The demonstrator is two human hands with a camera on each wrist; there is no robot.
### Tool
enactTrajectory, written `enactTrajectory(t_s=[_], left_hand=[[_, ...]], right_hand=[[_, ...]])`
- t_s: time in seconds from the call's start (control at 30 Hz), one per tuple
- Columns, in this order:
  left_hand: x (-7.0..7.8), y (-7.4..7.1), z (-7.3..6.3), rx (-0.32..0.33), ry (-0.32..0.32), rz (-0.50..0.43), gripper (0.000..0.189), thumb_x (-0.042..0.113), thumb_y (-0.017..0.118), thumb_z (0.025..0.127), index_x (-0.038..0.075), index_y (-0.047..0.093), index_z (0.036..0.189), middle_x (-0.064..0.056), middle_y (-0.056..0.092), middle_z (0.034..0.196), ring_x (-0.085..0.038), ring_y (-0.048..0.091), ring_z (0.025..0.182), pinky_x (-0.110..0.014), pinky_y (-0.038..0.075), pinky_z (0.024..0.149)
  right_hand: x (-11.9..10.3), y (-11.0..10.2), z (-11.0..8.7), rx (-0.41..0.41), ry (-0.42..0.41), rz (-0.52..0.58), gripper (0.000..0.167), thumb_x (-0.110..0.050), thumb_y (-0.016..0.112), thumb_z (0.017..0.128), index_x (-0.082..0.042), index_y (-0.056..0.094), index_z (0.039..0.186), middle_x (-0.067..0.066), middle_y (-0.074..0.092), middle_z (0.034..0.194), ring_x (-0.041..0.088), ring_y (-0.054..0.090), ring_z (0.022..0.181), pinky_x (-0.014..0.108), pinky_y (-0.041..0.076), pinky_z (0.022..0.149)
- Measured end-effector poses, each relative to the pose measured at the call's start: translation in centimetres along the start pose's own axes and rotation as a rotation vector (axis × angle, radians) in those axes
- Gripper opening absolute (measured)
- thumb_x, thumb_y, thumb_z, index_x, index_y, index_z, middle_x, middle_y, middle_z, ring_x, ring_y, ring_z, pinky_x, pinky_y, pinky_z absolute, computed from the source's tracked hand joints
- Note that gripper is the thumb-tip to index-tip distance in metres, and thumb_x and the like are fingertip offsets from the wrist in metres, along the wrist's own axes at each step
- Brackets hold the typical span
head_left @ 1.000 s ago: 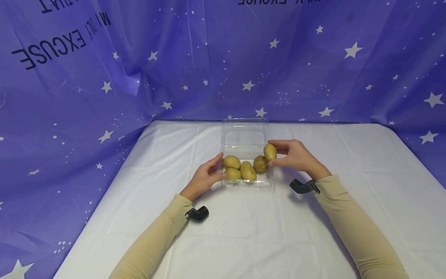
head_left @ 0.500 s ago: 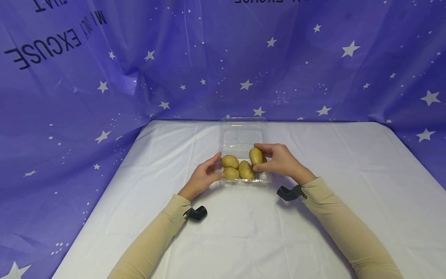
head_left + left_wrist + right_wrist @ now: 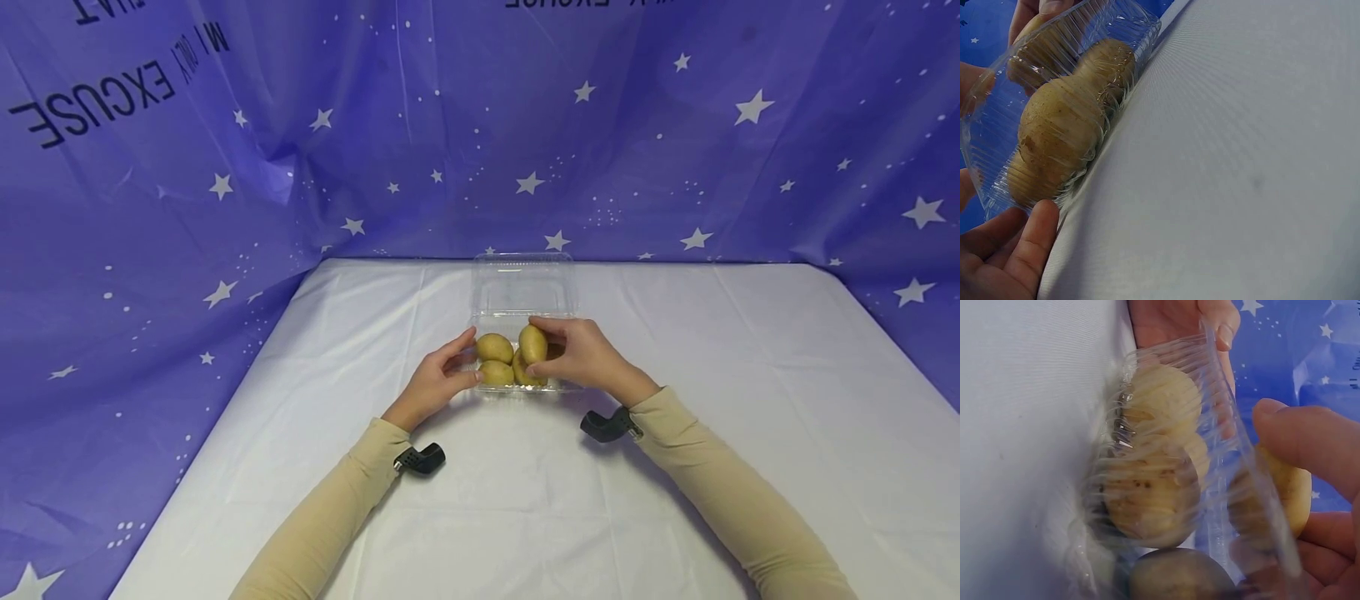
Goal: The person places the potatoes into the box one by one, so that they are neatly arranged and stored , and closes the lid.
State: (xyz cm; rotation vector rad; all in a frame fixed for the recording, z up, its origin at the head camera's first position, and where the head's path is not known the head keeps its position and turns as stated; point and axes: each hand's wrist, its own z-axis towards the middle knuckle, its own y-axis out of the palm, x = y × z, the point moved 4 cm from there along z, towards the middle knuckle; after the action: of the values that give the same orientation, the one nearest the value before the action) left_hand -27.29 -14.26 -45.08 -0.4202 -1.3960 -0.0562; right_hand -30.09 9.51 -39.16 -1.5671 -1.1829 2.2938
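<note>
In the head view, a clear plastic clamshell container (image 3: 522,287) stands with its lid raised at the back. Two potatoes lie at its left, the rear one (image 3: 495,348) behind the front one (image 3: 496,372). Another potato (image 3: 519,367) sits in the middle, partly covered. My right hand (image 3: 581,354) pinches a potato (image 3: 533,343) between thumb and fingers, above that middle one. A further potato (image 3: 1179,575) at the container's right end is mostly hidden by this hand in the head view. My left hand (image 3: 430,383) holds the container's left end, thumb toward the front rim.
A white cloth (image 3: 480,517) covers the table. Behind it and at the left hangs a purple curtain (image 3: 450,125) with stars and lettering. Black wrist cameras sit on the left sleeve (image 3: 326,508) and right sleeve (image 3: 727,475).
My right hand has carried its potato leftward from the container's right edge to over the middle potato, slightly lower in the view. My left hand stays at the container's left end.
</note>
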Motion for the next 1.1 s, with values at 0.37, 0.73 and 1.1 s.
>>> enactTrajectory(t_s=[0.37, 0.73, 1.1], left_hand=[[0.2, 0.0, -0.1, 0.01, -0.008, 0.025, 0.077, 0.008, 0.068, 0.09, 0.007, 0.035, 0.159, -0.024, 0.043, 0.158, -0.041, 0.051, 0.14, -0.051, 0.047, 0.114], [0.0, 0.1, 0.0, 0.006, -0.018, 0.016, 0.077, 0.006, 0.068, 0.09, 0.005, 0.033, 0.159, -0.025, 0.042, 0.158, -0.043, 0.049, 0.141, -0.052, 0.045, 0.116], [-0.1, 0.0, 0.1, 0.003, -0.002, 0.017, 0.077, 0.006, 0.068, 0.09, 0.005, 0.033, 0.159, -0.026, 0.042, 0.158, -0.043, 0.049, 0.141, -0.052, 0.046, 0.115]], right_hand=[[-0.4, 0.3, -0.1, 0.008, -0.065, -0.096, 0.07, -0.016, 0.086, 0.078, 0.009, 0.059, 0.137, 0.024, 0.067, 0.132, 0.034, 0.07, 0.116, 0.044, 0.059, 0.1], [0.1, -0.2, -0.2, 0.022, -0.074, -0.056, 0.059, -0.017, 0.078, 0.086, 0.009, 0.059, 0.136, 0.027, 0.066, 0.131, 0.037, 0.072, 0.11, 0.049, 0.058, 0.099], [0.3, -1.0, -0.3, 0.055, -0.032, -0.078, 0.06, -0.022, 0.078, 0.086, 0.005, 0.061, 0.136, 0.021, 0.066, 0.135, 0.036, 0.066, 0.124, 0.049, 0.051, 0.11]])
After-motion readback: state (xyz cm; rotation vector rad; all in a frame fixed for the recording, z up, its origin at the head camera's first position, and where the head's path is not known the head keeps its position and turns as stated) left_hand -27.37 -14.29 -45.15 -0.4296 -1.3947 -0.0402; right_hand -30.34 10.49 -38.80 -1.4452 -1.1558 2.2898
